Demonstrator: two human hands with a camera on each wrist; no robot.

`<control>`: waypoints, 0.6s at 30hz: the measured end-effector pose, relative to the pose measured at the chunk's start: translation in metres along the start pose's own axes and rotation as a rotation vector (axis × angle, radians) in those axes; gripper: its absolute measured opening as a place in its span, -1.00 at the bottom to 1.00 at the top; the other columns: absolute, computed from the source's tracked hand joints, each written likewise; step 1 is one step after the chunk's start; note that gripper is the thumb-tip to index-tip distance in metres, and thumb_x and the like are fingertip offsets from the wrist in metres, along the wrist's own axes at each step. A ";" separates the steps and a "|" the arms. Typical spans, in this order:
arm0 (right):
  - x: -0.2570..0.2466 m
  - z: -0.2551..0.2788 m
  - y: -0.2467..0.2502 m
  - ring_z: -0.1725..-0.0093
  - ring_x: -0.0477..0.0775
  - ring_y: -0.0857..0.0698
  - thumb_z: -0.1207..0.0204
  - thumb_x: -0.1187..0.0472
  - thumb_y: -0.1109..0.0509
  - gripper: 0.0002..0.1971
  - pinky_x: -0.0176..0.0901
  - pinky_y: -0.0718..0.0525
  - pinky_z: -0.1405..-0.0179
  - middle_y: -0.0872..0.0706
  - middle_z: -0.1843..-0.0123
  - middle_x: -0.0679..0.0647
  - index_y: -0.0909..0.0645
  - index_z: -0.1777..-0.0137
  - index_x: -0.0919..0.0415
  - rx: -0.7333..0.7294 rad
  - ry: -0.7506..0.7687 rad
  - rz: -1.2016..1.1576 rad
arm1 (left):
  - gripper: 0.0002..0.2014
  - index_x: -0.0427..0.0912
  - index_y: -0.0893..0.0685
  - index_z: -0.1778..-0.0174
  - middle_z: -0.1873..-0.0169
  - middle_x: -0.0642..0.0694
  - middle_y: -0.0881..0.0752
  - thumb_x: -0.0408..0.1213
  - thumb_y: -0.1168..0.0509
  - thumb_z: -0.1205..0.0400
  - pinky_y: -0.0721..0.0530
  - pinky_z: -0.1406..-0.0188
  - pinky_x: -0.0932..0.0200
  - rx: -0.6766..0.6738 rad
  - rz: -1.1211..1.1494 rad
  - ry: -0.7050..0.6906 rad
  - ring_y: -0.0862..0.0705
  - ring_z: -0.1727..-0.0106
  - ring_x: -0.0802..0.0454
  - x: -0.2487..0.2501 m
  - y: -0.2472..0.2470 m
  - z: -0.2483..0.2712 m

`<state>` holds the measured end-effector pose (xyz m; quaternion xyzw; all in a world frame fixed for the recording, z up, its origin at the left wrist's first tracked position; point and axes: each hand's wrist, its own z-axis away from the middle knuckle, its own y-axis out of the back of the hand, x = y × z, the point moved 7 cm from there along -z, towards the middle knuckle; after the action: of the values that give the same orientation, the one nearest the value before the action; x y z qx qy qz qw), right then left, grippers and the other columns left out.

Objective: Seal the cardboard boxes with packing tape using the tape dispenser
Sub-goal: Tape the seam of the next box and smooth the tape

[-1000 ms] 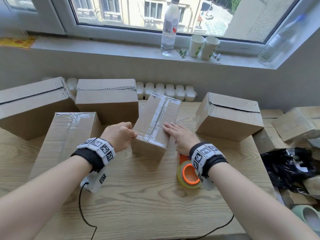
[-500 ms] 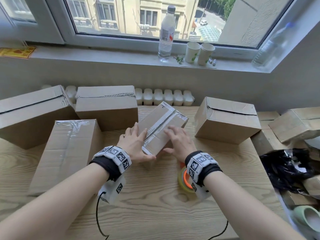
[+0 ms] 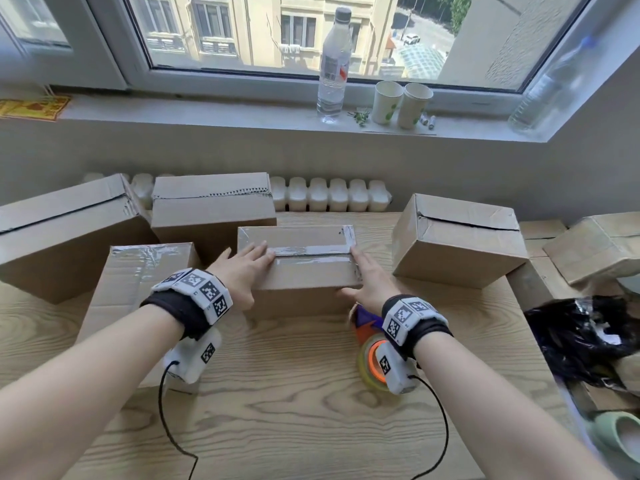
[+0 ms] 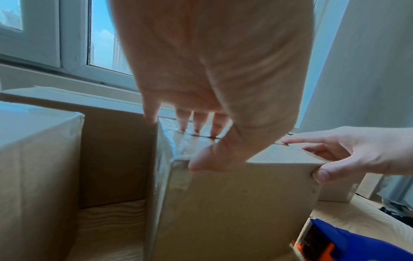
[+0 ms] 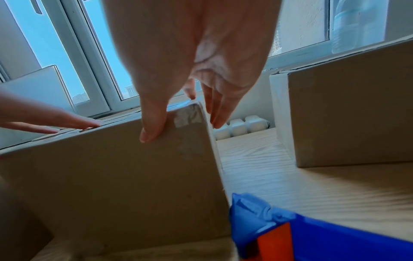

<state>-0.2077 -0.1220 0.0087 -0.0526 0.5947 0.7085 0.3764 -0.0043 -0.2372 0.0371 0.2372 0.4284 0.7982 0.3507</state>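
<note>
Box (image 3: 311,271) sits on table (image 3: 311,393) between both hands: left hand (image 3: 242,271) flat on its top, right hand (image 3: 372,284) straight-fingered against its right end, neither clenched. Dispenser (image 3: 369,358) lies under right wrist. Left wrist view shows left thumb (image 4: 214,159) on front corner, hidden in head view.

Left hand (image 3: 242,271), right hand (image 3: 372,282) bare; black wristbands (image 3: 176,311), white coded tags (image 3: 204,289); black cables (image 3: 164,410), probably camera's.

I can read no text: the bottle (image 3: 334,69) label and yellow sheet (image 3: 33,107) are too blurred, and the wristbands (image 3: 204,291) carry only black-and-white square markers.
</note>
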 end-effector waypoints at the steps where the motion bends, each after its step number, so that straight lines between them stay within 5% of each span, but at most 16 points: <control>1: -0.004 0.002 -0.003 -0.62 0.10 -0.23 -0.42 0.09 -0.56 -0.02 -0.03 -0.22 -0.60 -0.18 -0.67 0.10 0.02 -0.69 0.12 0.002 0.000 -0.010 | -0.04 -0.01 0.17 -0.66 -0.65 -0.02 0.21 -0.39 -0.29 -0.45 0.09 -0.62 -0.14 0.002 0.003 0.014 0.19 -0.66 0.03 -0.001 0.000 0.001; 6: -0.012 0.012 -0.006 -0.62 0.10 -0.23 -0.45 0.07 -0.53 -0.02 -0.05 -0.22 -0.60 -0.18 -0.67 0.10 0.07 -0.69 0.16 0.001 -0.011 -0.012 | -0.12 -0.03 0.15 -0.66 -0.66 -0.08 0.19 -0.42 -0.21 -0.50 0.10 -0.63 -0.09 0.029 0.039 0.031 0.16 -0.66 0.00 0.006 0.001 0.009; 12: -0.001 0.044 0.013 -0.65 0.04 -0.15 -0.47 0.05 -0.50 -0.05 -0.14 -0.11 -0.59 -0.12 -0.70 0.05 0.05 -0.70 0.10 0.058 -0.054 -0.016 | -0.28 0.01 0.11 -0.66 -0.66 -0.11 0.13 -0.14 -0.16 -0.65 0.04 -0.63 -0.11 0.123 0.064 -0.115 0.10 -0.67 -0.01 0.051 0.010 0.005; 18: 0.041 0.069 0.052 -0.60 0.04 -0.29 -0.45 -0.03 -0.50 -0.10 -0.05 -0.29 -0.56 -0.25 -0.65 0.04 -0.06 -0.67 0.05 0.146 -0.114 0.023 | -0.31 -0.01 0.05 -0.66 -0.66 -0.12 0.06 -0.06 -0.16 -0.68 0.03 -0.63 -0.01 0.208 0.107 -0.209 0.04 -0.66 -0.02 0.112 0.027 -0.006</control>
<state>-0.2418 -0.0426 0.0485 0.0223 0.6230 0.6692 0.4044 -0.0898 -0.1650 0.0664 0.3764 0.4567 0.7381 0.3240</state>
